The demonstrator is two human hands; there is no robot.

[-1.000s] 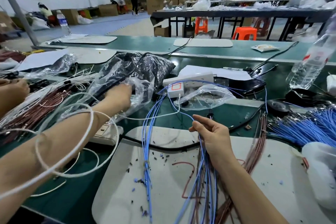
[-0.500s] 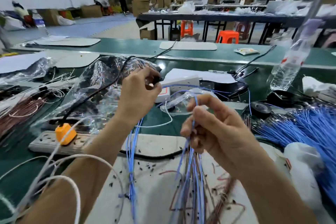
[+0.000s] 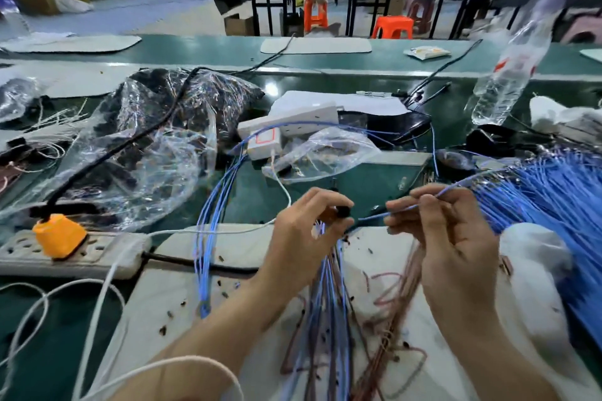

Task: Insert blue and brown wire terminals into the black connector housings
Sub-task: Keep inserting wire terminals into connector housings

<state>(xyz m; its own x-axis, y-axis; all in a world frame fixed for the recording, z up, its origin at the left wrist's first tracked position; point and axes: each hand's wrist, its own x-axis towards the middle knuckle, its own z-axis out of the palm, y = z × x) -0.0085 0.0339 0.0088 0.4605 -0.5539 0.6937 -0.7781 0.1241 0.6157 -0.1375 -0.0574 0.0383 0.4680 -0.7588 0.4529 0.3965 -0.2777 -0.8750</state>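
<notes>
Pinching a black housing (image 3: 342,212), the left grip (image 3: 303,239) faces the right grip (image 3: 452,238), which pinches a blue wire (image 3: 401,210) above the tabletop (image 3: 358,187).

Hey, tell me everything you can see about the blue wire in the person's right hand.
The blue wire is single, thin, with blue plastic-looking insulation. The right hand pinches it between thumb and fingertips. Its free end points left toward the black connector housing in the left hand; the rest trails right toward the blue wire bundle. The tip is too blurred to show a terminal.
</notes>
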